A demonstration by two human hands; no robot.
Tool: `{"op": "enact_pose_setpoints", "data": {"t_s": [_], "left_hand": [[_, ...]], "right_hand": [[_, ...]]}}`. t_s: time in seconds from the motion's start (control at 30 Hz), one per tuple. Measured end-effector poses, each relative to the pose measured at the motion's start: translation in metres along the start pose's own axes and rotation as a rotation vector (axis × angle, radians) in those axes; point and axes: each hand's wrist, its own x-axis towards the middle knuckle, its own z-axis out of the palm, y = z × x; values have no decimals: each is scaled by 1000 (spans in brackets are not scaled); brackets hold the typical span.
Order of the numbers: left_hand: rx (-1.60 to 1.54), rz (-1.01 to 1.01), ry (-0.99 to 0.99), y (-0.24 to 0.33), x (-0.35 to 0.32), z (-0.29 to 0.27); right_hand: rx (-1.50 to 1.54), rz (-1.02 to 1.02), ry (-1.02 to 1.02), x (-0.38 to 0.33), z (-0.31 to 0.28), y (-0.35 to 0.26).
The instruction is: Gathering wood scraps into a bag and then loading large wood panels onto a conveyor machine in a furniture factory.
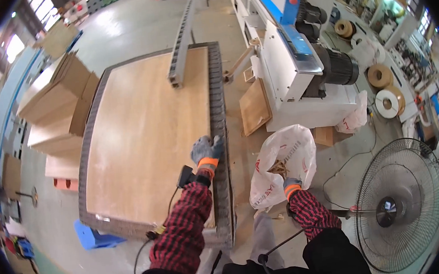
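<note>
Wood panel (pixel 146 138) on the table (pixel 220 116), left hand (pixel 206 149) flat at its right edge.
Right hand (pixel 287 182) (gloved, like the other) grips scrap inside the white bag (pixel 284 165), beside the table's right edge.

The scene is bright and evenly lit. Daylight pours in through windows (pixel 13 48) along the far left wall, blown out to pure white, and through more windows (pixel 420 17) at the upper right. The grey floor (pixel 131 24) carries a pale sheen of glare near the top. Shadows are soft and short. The fisheye lens bends straight edges strongly: the wooden panel (pixel 146 138) bulges outward, and a black vignette rings the frame. Detail is sharp in the middle and smears toward the rim, where blue fringing shows at the left edge.
</note>
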Motion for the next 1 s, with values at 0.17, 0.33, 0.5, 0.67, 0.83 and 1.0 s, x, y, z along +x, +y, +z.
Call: {"op": "enact_pose_setpoints", "data": {"t_s": [0.17,0.33,0.5,0.67,0.83,1.0], "left_hand": [[-519,55,-37,-92,-113,-123],[-474,-239,23,-243,-316,-224],[-618,-1040,335,-371,-513,-275],[-538,-1335,238,-381,-621,-283],[-425,-822,-78,-365,-631,-253],[-313,-784,-495,-322,-543,-266]], "right_hand": [[-168,-131,-34,-135,6,-12],[-200,-243,-55,-234,7,-18],[-400,-512,59,-276,20,-39],[-639,-850,160,-324,33,-80],[-419,-1425,-6,-436,57,-177],[-140,-1551,-173,-560,47,-271]]}}
